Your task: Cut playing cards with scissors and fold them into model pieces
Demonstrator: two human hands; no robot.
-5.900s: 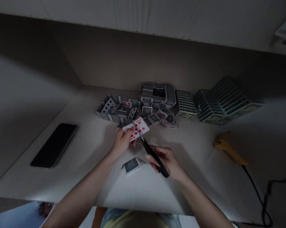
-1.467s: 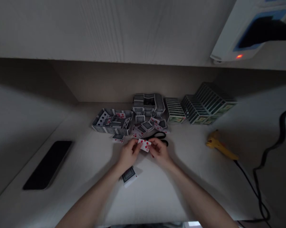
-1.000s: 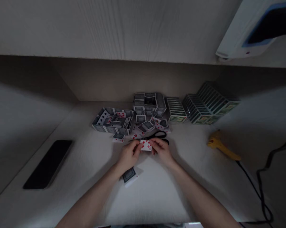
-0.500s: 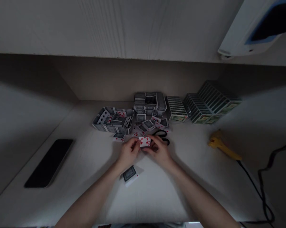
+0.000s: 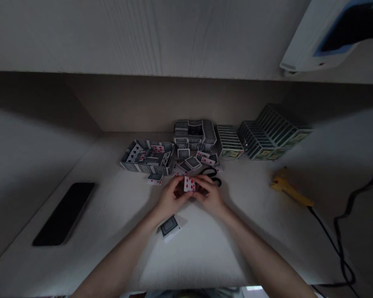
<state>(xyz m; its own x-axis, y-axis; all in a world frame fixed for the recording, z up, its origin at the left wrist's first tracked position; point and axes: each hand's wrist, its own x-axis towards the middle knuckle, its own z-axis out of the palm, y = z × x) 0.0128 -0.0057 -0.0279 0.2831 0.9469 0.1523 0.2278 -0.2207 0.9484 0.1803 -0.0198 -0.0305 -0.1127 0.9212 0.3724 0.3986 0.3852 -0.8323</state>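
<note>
Diamond-suit playing-card piece (image 5: 189,184), small, white with red pips, sits pinched between your two hands just above the pale wooden bench (image 5: 205,248), in front of the card pile. Your left hand (image 5: 170,199) closes its grip on the piece's left edge, and your right hand (image 5: 209,195) closes on its right edge, fingertips almost meeting.

Just behind your right hand lie the black-handled scissors (image 5: 213,176), partly hidden. Beyond them is a grey-backed construction of folded cards (image 5: 147,156), with loose card scraps (image 5: 195,162) beside it. A single grey-backed card piece (image 5: 169,227) lies under your left wrist.

Risks, as I judge them: the piece is small and the light poor, so a fold could go crooked or the piece slip from your fingers into the scraps. A backward nudge of your right hand could shove the scissors into the loose pieces.

No brand or writing is readable; only red diamond pips show.
</note>
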